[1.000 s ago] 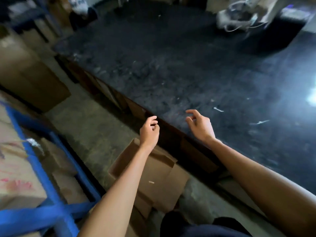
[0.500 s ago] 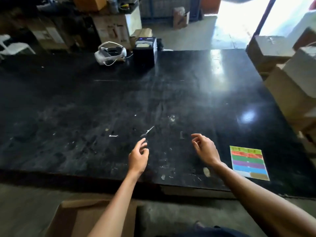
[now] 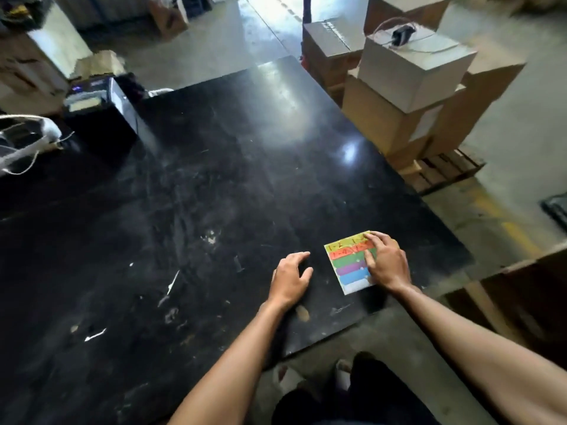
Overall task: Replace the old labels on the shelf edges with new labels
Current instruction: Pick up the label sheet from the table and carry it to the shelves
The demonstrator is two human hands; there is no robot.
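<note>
R hand [image 3: 387,263] lay flat on the label sheet [image 3: 348,265] near the table [image 3: 214,179] front-right edge, fingers spread & pressing, prob to pin it for peeling a strip. L hand [image 3: 290,276] rested on the tabletop just beside the sheet, fingers loosely bent, holding nothing. No shelf edges in view, so relabeling looked not yet begun

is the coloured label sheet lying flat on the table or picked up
Lying flat. The label sheet rests on the black table, with the right hand pressing fingers on it.
</note>
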